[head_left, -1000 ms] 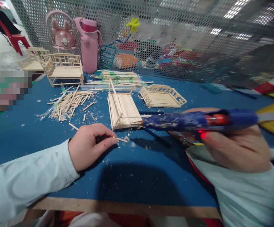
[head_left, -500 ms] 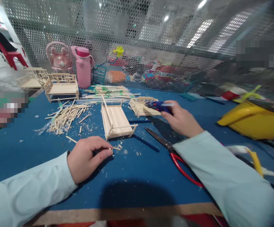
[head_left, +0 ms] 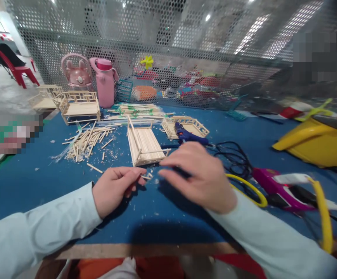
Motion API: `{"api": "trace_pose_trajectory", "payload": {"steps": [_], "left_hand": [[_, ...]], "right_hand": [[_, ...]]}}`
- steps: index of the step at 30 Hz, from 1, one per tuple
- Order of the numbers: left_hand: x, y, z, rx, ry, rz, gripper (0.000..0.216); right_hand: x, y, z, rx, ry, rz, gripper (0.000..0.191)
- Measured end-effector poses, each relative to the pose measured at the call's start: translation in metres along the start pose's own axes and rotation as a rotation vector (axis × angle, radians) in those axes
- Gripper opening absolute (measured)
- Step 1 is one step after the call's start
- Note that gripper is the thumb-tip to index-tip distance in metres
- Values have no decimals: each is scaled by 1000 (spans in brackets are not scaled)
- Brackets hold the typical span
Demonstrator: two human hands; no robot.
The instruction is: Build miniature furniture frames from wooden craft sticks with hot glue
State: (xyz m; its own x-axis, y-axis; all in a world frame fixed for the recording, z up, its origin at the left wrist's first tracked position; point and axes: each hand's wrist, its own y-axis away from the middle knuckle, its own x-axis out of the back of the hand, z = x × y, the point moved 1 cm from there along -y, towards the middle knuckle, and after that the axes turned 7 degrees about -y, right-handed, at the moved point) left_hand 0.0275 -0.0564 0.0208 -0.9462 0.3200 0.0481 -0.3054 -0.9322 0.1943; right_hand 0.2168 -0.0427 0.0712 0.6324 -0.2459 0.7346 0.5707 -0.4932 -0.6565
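My left hand (head_left: 116,190) is pinched nearly closed by a short stick (head_left: 146,177); I can't tell whether I grip it. My right hand (head_left: 200,176) is empty, thumb and fingers parted, near the stick frame's (head_left: 147,141) near right corner. That frame sits mid-worktop (head_left: 113,228), well back from the near edge. The blue glue gun (head_left: 188,135) lies at a railed frame's (head_left: 199,127) near side.

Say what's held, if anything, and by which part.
Left hand: a short wooden stick, seemingly pinched by the end nearest the grip. Right hand: nothing visible; its grip is open.
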Motion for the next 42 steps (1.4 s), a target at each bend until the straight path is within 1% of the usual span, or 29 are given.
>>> {"api": "trace_pose_trajectory", "payload": {"steps": [1,3,5,7,9,12,14,17,22,23,25,26,27,28,29,30,31,32,34,35,36,39,42], "left_hand": [[-2,0,1,13,38,-11,37],[-3,2,2,6,42,-34,39],[-4,3,2,-6,6,-48,44],[-4,4,1,-7,-22,-55,47],[-5,4,0,6,-7,-62,48],[-5,3,-3,32,53,-71,48],[-5,2,-3,33,53,-75,48],[-6,3,-3,4,-19,-80,49],[-5,10,0,-76,-244,-99,48],[-1,10,0,-119,-317,-62,47],[10,4,3,-284,-507,99,41],[18,-1,4,-408,-622,214,36],[27,-9,6,-541,-747,304,33],[35,-19,7,-657,-865,320,31],[42,-29,8,-749,-967,300,30],[48,-40,8,-821,-1053,250,31],[53,-50,8,-877,-1124,166,33],[56,-60,8,-919,-1179,58,33],[60,-73,8,-998,-1212,-85,30],[60,-77,7,-1035,-1205,-112,28],[60,-79,7,-1070,-1192,-106,26],[57,-76,8,-1160,-1152,-2,23],[51,-60,13,-1219,-1116,163,21]], "right_hand": [[-8,0,-11,21,-60,-12,6],[-24,1,-23,29,-116,2,3],[-35,5,-25,8,-129,40,3],[-40,8,-23,-23,-134,84,4],[-40,11,-21,-31,-134,109,2],[-37,13,-22,18,-94,105,3],[-36,14,-24,49,-45,102,4],[-36,14,-25,66,-5,93,4],[-32,14,-25,46,-59,82,5],[-28,14,-24,21,-69,89,6],[-21,18,-20,-92,-105,76,8],[-17,21,-18,-186,-138,32,9],[-13,25,-15,-297,-180,-39,11],[-10,30,-11,-414,-222,-126,12],[-8,34,-7,-521,-260,-209,13],[-7,39,-3,-612,-288,-272,14],[-6,43,1,-679,-305,-304,14],[-5,45,5,-724,-308,-304,14],[-4,48,14,-774,-290,-264,14],[-3,47,17,-791,-277,-245,15],[-2,45,20,-804,-264,-227,15],[2,34,22,-786,-246,-163,15],[9,16,13,-663,-261,-59,12]]}}
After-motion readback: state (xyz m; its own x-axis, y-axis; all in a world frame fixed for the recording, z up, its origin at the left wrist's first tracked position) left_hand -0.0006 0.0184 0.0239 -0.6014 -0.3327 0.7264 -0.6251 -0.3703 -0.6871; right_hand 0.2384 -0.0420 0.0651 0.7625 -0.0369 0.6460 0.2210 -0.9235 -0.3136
